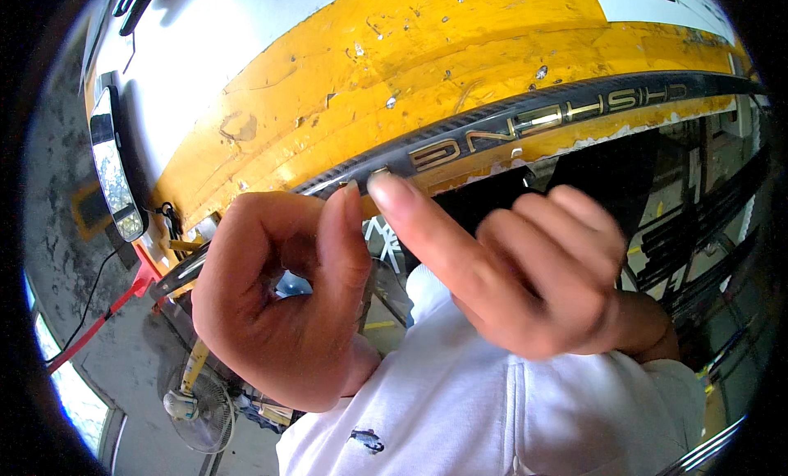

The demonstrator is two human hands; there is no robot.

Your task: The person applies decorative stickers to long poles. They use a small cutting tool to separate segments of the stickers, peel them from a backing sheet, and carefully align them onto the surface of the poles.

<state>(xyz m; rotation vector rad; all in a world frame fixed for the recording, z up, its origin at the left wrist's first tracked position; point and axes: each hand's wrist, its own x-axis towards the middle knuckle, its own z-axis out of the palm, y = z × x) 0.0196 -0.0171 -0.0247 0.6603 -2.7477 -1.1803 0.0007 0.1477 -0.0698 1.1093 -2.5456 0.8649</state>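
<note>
A long dark tube [369, 171] with a carbon-weave look and gold lettering [542, 123] runs across the view along the near edge of a yellow work surface. My left hand [246, 320] is closed in front of it, thumb and index finger pinched together at the tube. Whatever sits between those fingertips is too small to name. On the right, my right hand [525, 271] points its index finger at the tube, the tip by a small gold mark left of the lettering. Its other fingers are curled and a little blurred; its thumb is hidden.
The worn yellow surface [345, 90] has scuffs and flakes. A mirror-like phone or panel [115, 164] stands at its left, near a red strap [98, 320]. A fan [201, 406] is at the lower left. Several dark rods [698, 230] lie at the right.
</note>
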